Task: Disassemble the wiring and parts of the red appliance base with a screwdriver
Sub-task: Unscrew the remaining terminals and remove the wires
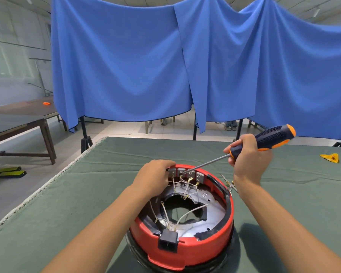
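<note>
The right hand (248, 154) grips the screwdriver (244, 149), shaft slanting down-left to the terminal blocks (185, 174); the left hand (156, 176) clasps the red base's (185, 251) far rim beside them.

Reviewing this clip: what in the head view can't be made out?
- Screwdriver tip: the navy-and-orange-handled screwdriver in the right hand ends among the grey terminal blocks; too small to tell whether it sits on a screw.
- Left hand fingers: curled over the red round appliance base rim, hiding what they press.
- Base's near underside: cut off by the bottom edge.
</note>
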The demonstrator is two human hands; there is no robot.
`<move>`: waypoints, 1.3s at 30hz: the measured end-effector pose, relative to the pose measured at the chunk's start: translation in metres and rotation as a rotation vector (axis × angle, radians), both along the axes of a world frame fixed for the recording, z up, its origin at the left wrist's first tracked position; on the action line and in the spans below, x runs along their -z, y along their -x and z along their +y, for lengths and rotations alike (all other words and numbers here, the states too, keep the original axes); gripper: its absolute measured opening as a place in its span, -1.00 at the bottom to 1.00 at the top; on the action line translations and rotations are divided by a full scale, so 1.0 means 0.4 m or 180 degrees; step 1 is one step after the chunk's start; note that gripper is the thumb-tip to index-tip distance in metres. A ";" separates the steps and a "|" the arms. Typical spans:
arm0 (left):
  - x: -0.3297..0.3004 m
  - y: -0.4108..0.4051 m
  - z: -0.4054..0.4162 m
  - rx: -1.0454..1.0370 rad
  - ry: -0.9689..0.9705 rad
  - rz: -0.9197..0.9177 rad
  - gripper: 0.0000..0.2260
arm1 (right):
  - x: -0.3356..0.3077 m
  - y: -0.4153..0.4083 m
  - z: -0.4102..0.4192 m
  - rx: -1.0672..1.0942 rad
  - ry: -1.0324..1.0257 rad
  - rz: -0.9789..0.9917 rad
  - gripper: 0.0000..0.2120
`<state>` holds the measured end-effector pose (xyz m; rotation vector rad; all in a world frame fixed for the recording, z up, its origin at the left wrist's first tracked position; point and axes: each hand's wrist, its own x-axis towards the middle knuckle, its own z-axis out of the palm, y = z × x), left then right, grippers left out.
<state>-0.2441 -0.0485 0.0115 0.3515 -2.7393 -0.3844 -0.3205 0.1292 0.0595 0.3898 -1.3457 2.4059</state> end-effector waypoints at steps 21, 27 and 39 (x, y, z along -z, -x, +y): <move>0.002 0.065 0.002 -0.0185 -0.0435 0.0475 -0.82 | 0.031 -0.014 0.022 0.0184 0.0012 0.0454 -0.72; 0.003 0.063 -0.005 -0.0164 -0.0548 0.0540 -0.82 | 0.030 -0.009 0.021 0.0190 0.0082 0.0417 -0.70; 0.001 0.063 -0.005 -0.0175 -0.0624 0.0531 -0.82 | 0.018 -0.019 0.021 0.0159 0.0115 0.0475 -0.74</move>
